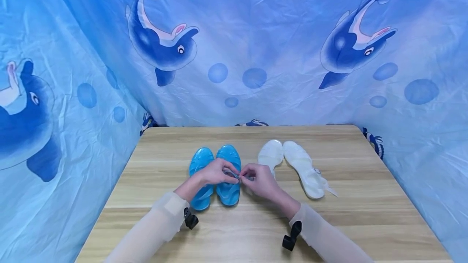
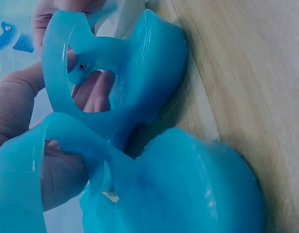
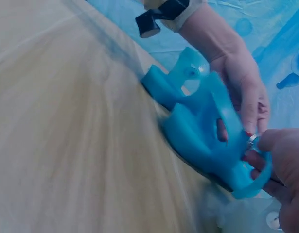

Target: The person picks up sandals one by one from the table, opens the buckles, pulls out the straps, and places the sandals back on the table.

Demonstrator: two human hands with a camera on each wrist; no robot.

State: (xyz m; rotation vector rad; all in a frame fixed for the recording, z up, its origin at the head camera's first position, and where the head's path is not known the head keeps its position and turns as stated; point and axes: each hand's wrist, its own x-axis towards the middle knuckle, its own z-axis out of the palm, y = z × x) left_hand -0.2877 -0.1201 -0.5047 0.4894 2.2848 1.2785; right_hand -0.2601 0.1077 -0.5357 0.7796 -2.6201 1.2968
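Two blue jelly sandals stand side by side, the left sandal [image 1: 202, 159] and the right sandal [image 1: 228, 155], soles down on the wooden table [image 1: 234, 238]. Both hands meet at the right sandal's ankle strap. My left hand [image 1: 220, 171] reaches over the left sandal and pinches the strap by its small metal buckle [image 3: 251, 142]. From the other side, my right hand [image 1: 261, 180] pinches the strap [image 3: 264, 180] at the same buckle. Fingers partly hide the buckle, so whether it is fastened cannot be told. In the left wrist view the left sandal's heel [image 2: 207, 179] is nearest.
Right of the hands lie two white sandals: one [image 1: 271, 152] partly behind my right hand, the other [image 1: 300, 161] angled outward with its strap [image 1: 330, 190] loose on the table. A blue dolphin-print curtain [image 1: 234, 23] surrounds the table's back and sides.
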